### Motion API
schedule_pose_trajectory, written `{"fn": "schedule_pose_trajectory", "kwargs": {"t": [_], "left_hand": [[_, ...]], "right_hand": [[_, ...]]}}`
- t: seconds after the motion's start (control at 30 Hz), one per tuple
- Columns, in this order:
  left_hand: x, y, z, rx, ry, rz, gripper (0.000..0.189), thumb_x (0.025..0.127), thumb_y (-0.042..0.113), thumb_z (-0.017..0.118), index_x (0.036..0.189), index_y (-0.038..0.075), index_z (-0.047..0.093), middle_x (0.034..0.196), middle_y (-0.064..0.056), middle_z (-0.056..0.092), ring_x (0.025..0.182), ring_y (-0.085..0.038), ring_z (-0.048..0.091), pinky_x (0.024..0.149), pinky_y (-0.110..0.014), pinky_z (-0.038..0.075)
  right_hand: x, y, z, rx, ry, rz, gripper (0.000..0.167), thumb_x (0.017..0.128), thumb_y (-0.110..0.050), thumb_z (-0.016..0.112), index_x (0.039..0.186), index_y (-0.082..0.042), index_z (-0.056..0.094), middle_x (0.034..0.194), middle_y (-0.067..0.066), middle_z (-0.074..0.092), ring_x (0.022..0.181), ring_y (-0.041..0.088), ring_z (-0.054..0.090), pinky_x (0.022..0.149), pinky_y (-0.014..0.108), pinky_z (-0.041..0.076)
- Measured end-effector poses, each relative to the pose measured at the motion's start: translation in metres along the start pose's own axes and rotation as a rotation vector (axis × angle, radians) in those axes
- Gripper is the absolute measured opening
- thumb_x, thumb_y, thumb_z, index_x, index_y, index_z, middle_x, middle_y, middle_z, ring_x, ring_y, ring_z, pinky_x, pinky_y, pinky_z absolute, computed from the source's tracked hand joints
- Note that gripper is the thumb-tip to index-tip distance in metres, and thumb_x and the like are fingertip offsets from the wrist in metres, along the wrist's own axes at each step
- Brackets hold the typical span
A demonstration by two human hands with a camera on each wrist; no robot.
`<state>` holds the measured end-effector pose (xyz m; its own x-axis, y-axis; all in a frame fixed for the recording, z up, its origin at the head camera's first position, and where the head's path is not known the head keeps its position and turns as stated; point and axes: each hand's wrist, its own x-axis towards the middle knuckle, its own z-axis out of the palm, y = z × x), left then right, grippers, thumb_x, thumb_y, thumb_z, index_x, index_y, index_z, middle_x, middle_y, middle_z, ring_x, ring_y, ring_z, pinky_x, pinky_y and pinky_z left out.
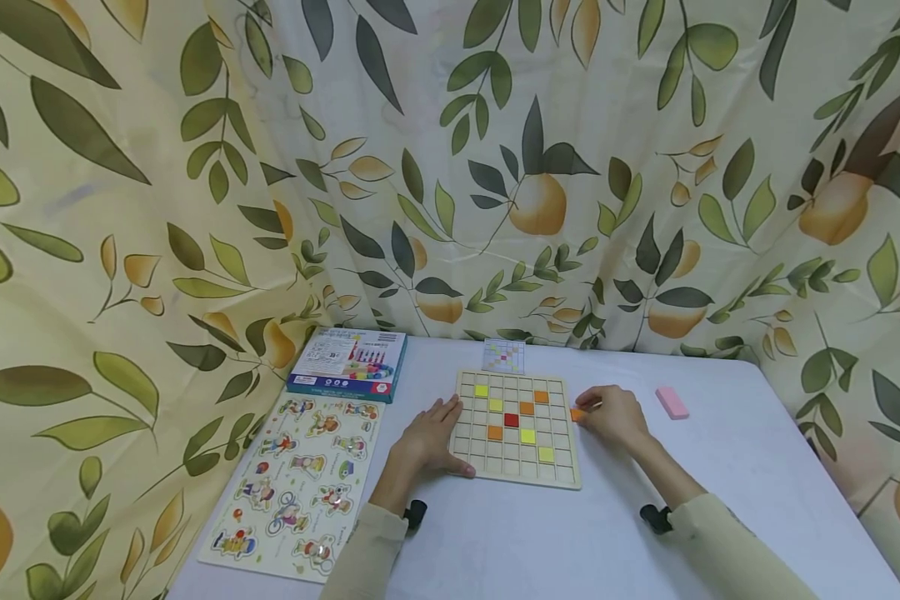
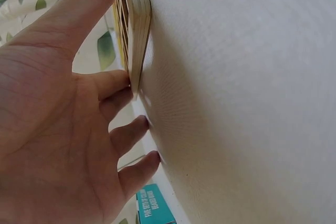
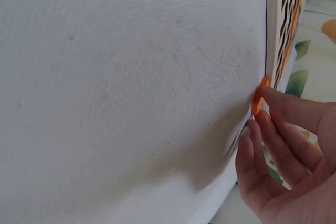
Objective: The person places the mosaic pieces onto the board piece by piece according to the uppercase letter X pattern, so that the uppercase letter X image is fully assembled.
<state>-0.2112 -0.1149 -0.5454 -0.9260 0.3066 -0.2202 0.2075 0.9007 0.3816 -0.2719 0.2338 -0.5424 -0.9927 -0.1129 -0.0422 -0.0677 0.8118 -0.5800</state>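
Observation:
A square wooden grid board (image 1: 487, 458) lies on the table, with yellow, orange and red square tiles set in some of its cells; the red tile (image 1: 511, 420) is near the middle. My left hand (image 1: 426, 442) rests at the board's left edge, fingers spread and thumb at the near left corner. In the left wrist view the thumb and index finger touch the board's side. Just off the board's right edge, my right hand (image 1: 613, 414) pinches an orange tile (image 3: 259, 97) between thumb and fingers. A small patterned card (image 1: 504, 356) lies behind the board.
A pink block (image 1: 672, 402) lies right of my right hand. On the left are a puzzle board with cartoon figures (image 1: 292, 483) and a blue-edged box (image 1: 348, 362) at its far end. A leaf-patterned curtain (image 1: 450, 208) hangs behind the white table (image 1: 525, 542).

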Motion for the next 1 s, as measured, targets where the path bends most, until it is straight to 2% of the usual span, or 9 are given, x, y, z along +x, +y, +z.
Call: {"fn": "schedule_pose_trajectory", "kwargs": {"t": [0.27,0.53,0.7,1.0], "left_hand": [[-0.001,0.000,0.000,0.010,-0.007,-0.002,0.125,0.070,0.060,0.092,0.166,0.012,0.028,0.175,-0.003,0.019,0.161,-0.028,0.015,0.128,-0.050,0.021],[-0.002,0.001,-0.002,0.002,0.000,0.007,0.125,0.069,0.059,0.092,0.166,0.011,0.028,0.174,-0.003,0.020,0.160,-0.029,0.016,0.128,-0.052,0.021],[-0.002,0.001,-0.003,0.003,-0.001,0.007,0.125,0.069,0.059,0.092,0.166,0.011,0.028,0.174,-0.003,0.019,0.161,-0.029,0.016,0.128,-0.052,0.021],[-0.002,0.002,-0.002,0.003,-0.003,0.006,0.125,0.070,0.058,0.092,0.166,0.011,0.028,0.174,-0.003,0.019,0.161,-0.029,0.016,0.128,-0.051,0.021]], "right_hand": [[-0.004,0.000,-0.001,0.027,0.046,-0.025,0.027,0.078,-0.002,0.084,0.104,-0.002,0.078,0.091,0.008,0.076,0.081,0.022,0.068,0.069,0.034,0.053],[-0.010,-0.001,-0.007,0.112,0.074,-0.010,0.025,0.083,-0.002,0.082,0.108,-0.003,0.078,0.094,0.007,0.077,0.083,0.021,0.070,0.069,0.031,0.054],[-0.013,-0.008,-0.011,0.164,0.106,-0.030,0.024,0.085,-0.003,0.082,0.109,-0.004,0.079,0.096,0.008,0.079,0.086,0.023,0.073,0.072,0.029,0.056],[-0.021,-0.033,-0.005,0.241,0.055,-0.047,0.025,0.087,-0.008,0.084,0.111,-0.003,0.079,0.098,0.007,0.079,0.090,0.023,0.074,0.076,0.030,0.057]]}}
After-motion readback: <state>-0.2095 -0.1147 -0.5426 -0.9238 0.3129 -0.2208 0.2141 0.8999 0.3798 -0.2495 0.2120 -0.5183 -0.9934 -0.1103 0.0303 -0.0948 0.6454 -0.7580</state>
